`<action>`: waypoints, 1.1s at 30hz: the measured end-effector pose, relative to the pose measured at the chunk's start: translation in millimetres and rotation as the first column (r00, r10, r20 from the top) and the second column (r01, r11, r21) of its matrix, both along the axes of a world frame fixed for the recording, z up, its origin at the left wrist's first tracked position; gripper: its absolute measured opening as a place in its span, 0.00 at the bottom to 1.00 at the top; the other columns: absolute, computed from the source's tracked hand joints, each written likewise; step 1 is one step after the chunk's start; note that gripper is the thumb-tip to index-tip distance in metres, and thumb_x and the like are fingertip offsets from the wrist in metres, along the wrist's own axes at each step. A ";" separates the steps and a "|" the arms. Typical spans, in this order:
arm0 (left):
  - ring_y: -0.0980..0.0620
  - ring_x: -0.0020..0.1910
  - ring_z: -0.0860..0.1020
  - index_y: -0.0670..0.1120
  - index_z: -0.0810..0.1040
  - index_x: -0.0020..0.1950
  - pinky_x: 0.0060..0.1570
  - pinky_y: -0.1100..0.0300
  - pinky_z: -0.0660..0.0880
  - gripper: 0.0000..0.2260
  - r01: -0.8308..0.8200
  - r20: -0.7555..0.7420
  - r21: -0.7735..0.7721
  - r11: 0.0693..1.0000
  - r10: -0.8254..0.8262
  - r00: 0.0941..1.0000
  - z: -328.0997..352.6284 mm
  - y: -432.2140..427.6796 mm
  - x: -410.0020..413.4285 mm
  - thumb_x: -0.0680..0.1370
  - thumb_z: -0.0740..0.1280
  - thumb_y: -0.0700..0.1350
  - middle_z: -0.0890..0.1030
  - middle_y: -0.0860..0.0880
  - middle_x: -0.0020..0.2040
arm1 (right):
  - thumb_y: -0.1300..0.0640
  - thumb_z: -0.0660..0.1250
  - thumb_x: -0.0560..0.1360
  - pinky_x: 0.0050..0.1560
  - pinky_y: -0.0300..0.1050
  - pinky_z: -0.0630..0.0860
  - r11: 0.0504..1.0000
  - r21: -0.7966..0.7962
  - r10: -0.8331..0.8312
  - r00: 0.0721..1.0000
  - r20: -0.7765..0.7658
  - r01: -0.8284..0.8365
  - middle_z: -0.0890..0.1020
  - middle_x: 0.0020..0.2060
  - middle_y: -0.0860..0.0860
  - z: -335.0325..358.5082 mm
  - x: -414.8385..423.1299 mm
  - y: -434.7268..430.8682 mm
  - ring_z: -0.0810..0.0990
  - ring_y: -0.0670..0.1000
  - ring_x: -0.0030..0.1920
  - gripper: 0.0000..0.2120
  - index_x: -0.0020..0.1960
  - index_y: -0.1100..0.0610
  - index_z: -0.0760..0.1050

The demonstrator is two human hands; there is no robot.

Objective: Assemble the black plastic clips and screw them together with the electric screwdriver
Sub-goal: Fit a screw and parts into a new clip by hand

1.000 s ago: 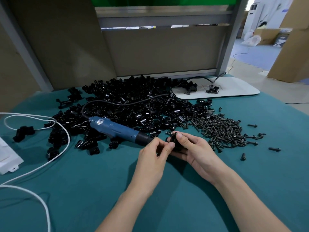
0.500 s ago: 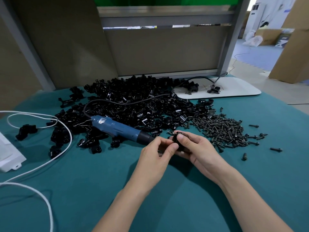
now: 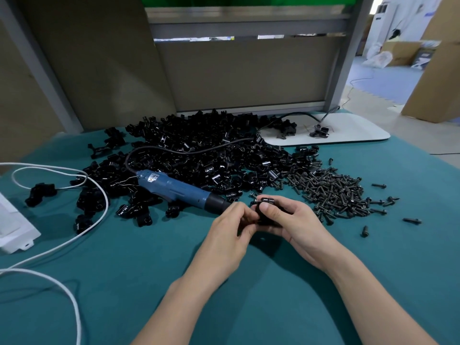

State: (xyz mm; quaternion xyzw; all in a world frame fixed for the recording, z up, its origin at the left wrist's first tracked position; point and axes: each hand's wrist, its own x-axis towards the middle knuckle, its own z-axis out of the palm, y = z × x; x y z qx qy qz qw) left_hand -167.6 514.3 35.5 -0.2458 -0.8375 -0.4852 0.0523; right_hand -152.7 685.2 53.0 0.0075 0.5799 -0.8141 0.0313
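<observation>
Both my hands meet over the green table and hold one black plastic clip between them. My right hand grips the clip with thumb on top and fingers curled under it. My left hand pinches the clip's left side with its fingertips. A dark screw lies across the clip's top. The blue electric screwdriver lies on the table just left of my hands, tip toward them. A big heap of black clips lies behind it, and a pile of dark screws sits to the right.
White cables loop across the table's left side beside a white box. A white board with two assembled clips lies at the back right. Stray screws dot the cloth on the right. A grey partition stands behind.
The hands stay together on the clip with only small finger shifts. The view has shifted slightly.
</observation>
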 end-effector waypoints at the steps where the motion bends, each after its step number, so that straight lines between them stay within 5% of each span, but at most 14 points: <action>1: 0.62 0.52 0.78 0.58 0.74 0.48 0.49 0.74 0.70 0.12 0.005 -0.010 0.004 1.000 -0.005 1.000 -0.4 0.5 0.6 0.79 0.70 0.40 0.79 0.61 0.49 | 0.52 0.77 0.68 0.49 0.46 0.84 1.000 -0.005 -0.008 1.000 0.004 0.008 0.87 0.53 0.59 0.0 -0.2 -0.1 0.86 0.56 0.55 0.15 0.54 0.55 0.86; 5: 0.61 0.51 0.78 0.61 0.73 0.53 0.48 0.72 0.71 0.07 -0.001 0.075 0.073 0.997 -0.004 0.997 -0.4 3.8 3.1 0.78 0.69 0.53 0.80 0.61 0.51 | 0.49 0.77 0.68 0.48 0.43 0.83 0.999 0.029 -0.039 0.999 -0.008 0.039 0.87 0.54 0.57 1.1 -1.0 -0.3 0.86 0.55 0.55 0.16 0.54 0.53 0.86; 9: 0.62 0.36 0.74 0.58 0.77 0.48 0.37 0.71 0.68 0.07 -0.090 0.114 0.082 0.993 0.081 0.990 -1.4 2.9 1.8 0.80 0.66 0.59 0.81 0.59 0.42 | 0.51 0.77 0.69 0.50 0.45 0.83 0.999 -0.005 -0.035 0.999 -0.014 0.035 0.87 0.53 0.58 0.2 -1.2 0.3 0.87 0.55 0.55 0.14 0.52 0.54 0.87; 16: 0.64 0.49 0.77 0.58 0.76 0.52 0.45 0.73 0.70 0.05 -0.019 0.060 0.003 1.000 0.019 0.998 -4.3 2.3 0.5 0.81 0.68 0.47 0.80 0.62 0.49 | 0.51 0.77 0.68 0.50 0.45 0.83 1.000 -0.010 -0.012 1.000 -0.013 0.012 0.87 0.52 0.59 -1.0 -1.1 0.3 0.87 0.55 0.54 0.14 0.52 0.55 0.87; 19: 0.62 0.54 0.78 0.63 0.74 0.54 0.50 0.71 0.71 0.08 -0.004 0.070 0.057 0.998 0.000 0.998 -2.0 2.2 1.4 0.80 0.68 0.50 0.80 0.62 0.53 | 0.51 0.77 0.71 0.51 0.45 0.83 1.000 0.007 -0.012 0.999 -0.034 0.012 0.87 0.53 0.58 -0.2 -1.4 1.9 0.86 0.56 0.56 0.12 0.53 0.53 0.87; 24: 0.62 0.46 0.79 0.61 0.76 0.54 0.44 0.70 0.73 0.03 -0.119 0.142 0.229 0.966 0.087 0.986 1.8 3.8 1.8 0.81 0.66 0.55 0.82 0.63 0.50 | 0.45 0.79 0.66 0.55 0.48 0.83 0.996 0.084 0.026 0.998 -0.062 -0.020 0.86 0.55 0.56 -2.4 -1.7 1.4 0.85 0.56 0.58 0.20 0.55 0.51 0.86; 33: 0.61 0.47 0.81 0.58 0.79 0.50 0.47 0.66 0.76 0.04 -0.149 0.199 0.257 0.955 0.098 0.975 2.9 3.4 -0.7 0.81 0.68 0.48 0.84 0.62 0.48 | 0.45 0.77 0.70 0.54 0.43 0.82 0.972 0.219 0.110 0.988 -0.105 -0.085 0.87 0.55 0.52 -1.6 3.4 -0.9 0.86 0.53 0.57 0.16 0.57 0.47 0.85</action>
